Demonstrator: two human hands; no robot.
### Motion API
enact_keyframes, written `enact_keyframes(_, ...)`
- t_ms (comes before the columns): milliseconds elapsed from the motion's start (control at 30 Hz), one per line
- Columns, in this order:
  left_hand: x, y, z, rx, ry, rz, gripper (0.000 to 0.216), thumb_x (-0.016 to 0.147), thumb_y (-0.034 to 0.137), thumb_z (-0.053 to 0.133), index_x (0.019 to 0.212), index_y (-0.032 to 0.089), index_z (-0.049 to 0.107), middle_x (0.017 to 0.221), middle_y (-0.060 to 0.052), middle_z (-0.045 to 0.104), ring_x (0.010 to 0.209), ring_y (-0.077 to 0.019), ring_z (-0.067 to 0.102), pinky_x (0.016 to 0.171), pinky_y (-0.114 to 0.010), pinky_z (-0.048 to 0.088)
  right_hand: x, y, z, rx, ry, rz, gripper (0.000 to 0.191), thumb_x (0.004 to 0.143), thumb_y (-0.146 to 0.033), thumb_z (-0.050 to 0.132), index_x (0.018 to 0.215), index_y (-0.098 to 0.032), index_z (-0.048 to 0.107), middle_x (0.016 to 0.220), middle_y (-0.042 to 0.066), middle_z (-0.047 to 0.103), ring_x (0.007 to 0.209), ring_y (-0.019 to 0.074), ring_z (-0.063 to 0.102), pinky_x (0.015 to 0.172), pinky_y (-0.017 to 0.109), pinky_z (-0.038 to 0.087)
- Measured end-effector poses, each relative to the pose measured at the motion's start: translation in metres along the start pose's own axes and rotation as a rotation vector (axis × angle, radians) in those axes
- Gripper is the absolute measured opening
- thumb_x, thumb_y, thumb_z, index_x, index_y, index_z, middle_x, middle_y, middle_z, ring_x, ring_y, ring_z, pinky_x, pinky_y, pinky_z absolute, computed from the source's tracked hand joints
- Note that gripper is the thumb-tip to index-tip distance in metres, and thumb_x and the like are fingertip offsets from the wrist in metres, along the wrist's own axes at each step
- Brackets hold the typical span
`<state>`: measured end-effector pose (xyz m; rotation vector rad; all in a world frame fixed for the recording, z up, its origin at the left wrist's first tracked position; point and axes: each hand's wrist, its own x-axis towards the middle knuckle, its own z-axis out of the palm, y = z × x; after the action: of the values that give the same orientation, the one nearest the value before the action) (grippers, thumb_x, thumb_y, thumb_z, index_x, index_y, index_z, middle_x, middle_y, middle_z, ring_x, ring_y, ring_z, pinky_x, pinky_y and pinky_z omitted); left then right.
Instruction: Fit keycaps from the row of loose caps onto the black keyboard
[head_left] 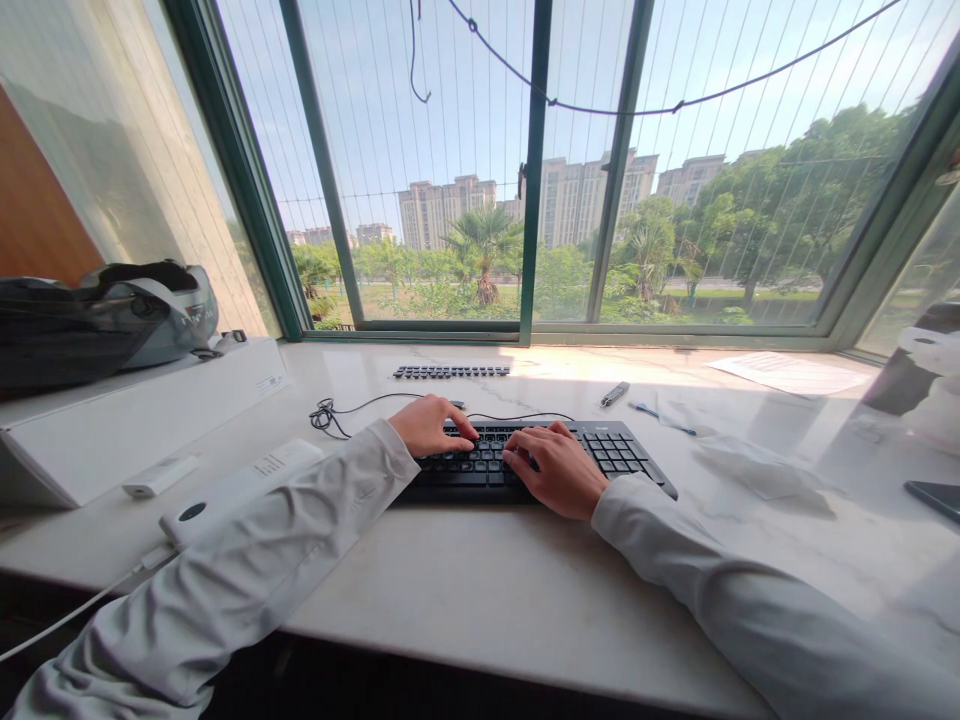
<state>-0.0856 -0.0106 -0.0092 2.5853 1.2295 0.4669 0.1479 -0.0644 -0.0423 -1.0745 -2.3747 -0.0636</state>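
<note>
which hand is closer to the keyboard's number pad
The right hand, over the keyboard close beside the number pad; the left hand is farther off, on the other side of it.

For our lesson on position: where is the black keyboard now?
In the head view, the black keyboard lies just right of centre on the pale counter, under the left hand and right hand, nearer the person than the rows of dark pieces.
</note>
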Motion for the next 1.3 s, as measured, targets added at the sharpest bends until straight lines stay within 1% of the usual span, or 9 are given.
enact_keyframes(133,0.001,-0.004,0.002,-0.006,0.024,-0.029,0.029,0.067,0.044,0.07,0.089,0.025,0.076,0.08,-0.001,0.072,0.074,-0.0153,0.059,0.064,-0.023,0.038,0.0,-0.002,-0.002,-0.014,0.003,-0.026,0.028,0.095,-0.037,0.038,0.095,-0.022,0.061,0.085,0.002,0.064,0.082,0.0152,0.056,0.08,0.033,0.029)
enact_keyframes(233,0.003,-0.006,0.003,-0.06,0.007,-0.036,0.029,0.067,0.042,0.071,0.089,0.024,0.076,0.08,-0.001,0.072,0.076,-0.0154,0.06,0.066,-0.023,0.039,0.0,-0.004,-0.002,-0.048,0.008,-0.077,0.03,0.095,-0.037,0.037,0.109,-0.024,0.061,0.095,0.005,0.062,0.091,0.017,0.055,0.082,0.034,0.029)
enact_keyframes(433,0.005,-0.012,0.007,-0.173,-0.037,-0.053,0.033,0.067,0.043,0.071,0.092,0.022,0.076,0.086,-0.003,0.072,0.082,-0.0177,0.062,0.073,-0.024,0.042,0.001,-0.009,0.001,-0.123,-0.045,-0.166,0.036,0.095,-0.04,0.036,0.124,-0.029,0.055,0.102,0.006,0.057,0.09,0.0168,0.053,0.083,0.034,0.03)
enact_keyframes(633,0.006,-0.011,0.008,-0.222,-0.042,-0.072,0.034,0.065,0.043,0.072,0.09,0.02,0.076,0.085,-0.004,0.073,0.084,-0.0195,0.064,0.076,-0.026,0.046,0.003,-0.011,0.002,-0.128,-0.075,-0.171,0.039,0.096,-0.042,0.031,0.126,-0.03,0.053,0.102,0.006,0.055,0.088,0.0165,0.052,0.083,0.034,0.029)
enact_keyframes(767,0.002,0.002,0.004,-0.121,0.0,-0.115,0.03,0.065,0.041,0.071,0.087,0.021,0.077,0.081,-0.003,0.073,0.08,-0.0198,0.065,0.072,-0.026,0.046,0.004,-0.012,0.001,-0.12,-0.084,-0.167,0.039,0.097,-0.039,0.029,0.126,-0.03,0.053,0.099,0.006,0.055,0.088,0.0159,0.052,0.082,0.033,0.029)
enact_keyframes(933,-0.007,0.017,-0.003,0.183,0.035,0.031,0.021,0.072,0.039,0.063,0.08,0.026,0.077,0.077,-0.002,0.072,0.072,-0.0166,0.062,0.064,-0.025,0.04,0.004,-0.013,0.002,-0.125,-0.068,-0.153,0.037,0.097,-0.037,0.029,0.124,-0.031,0.054,0.096,0.005,0.055,0.088,0.0158,0.051,0.081,0.033,0.029)
enact_keyframes(1067,-0.011,0.022,-0.006,0.373,0.044,0.163,0.027,0.078,0.04,0.055,0.066,0.026,0.074,0.074,-0.001,0.067,0.062,-0.0126,0.056,0.054,-0.025,0.029,0.004,-0.013,0.003,-0.132,-0.064,-0.154,0.038,0.098,-0.037,0.028,0.124,-0.03,0.054,0.096,0.005,0.055,0.087,0.0153,0.051,0.08,0.033,0.029)
enact_keyframes(1167,-0.011,0.022,-0.005,0.41,0.017,0.222,0.033,0.08,0.037,0.051,0.058,0.022,0.07,0.065,-0.001,0.062,0.055,-0.0106,0.05,0.052,-0.026,0.024,0.005,-0.015,0.004,-0.136,-0.062,-0.17,0.038,0.098,-0.036,0.027,0.121,-0.027,0.056,0.094,0.006,0.055,0.086,0.0154,0.051,0.079,0.033,0.028)
enact_keyframes(1300,-0.007,0.016,-0.005,0.344,0.012,0.251,0.04,0.082,0.037,0.049,0.051,0.019,0.066,0.06,0.0,0.057,0.05,-0.008,0.042,0.051,-0.026,0.024,0.006,-0.017,0.004,-0.147,-0.059,-0.186,0.038,0.098,-0.036,0.026,0.116,-0.024,0.058,0.091,0.006,0.056,0.085,0.0155,0.051,0.078,0.033,0.027)
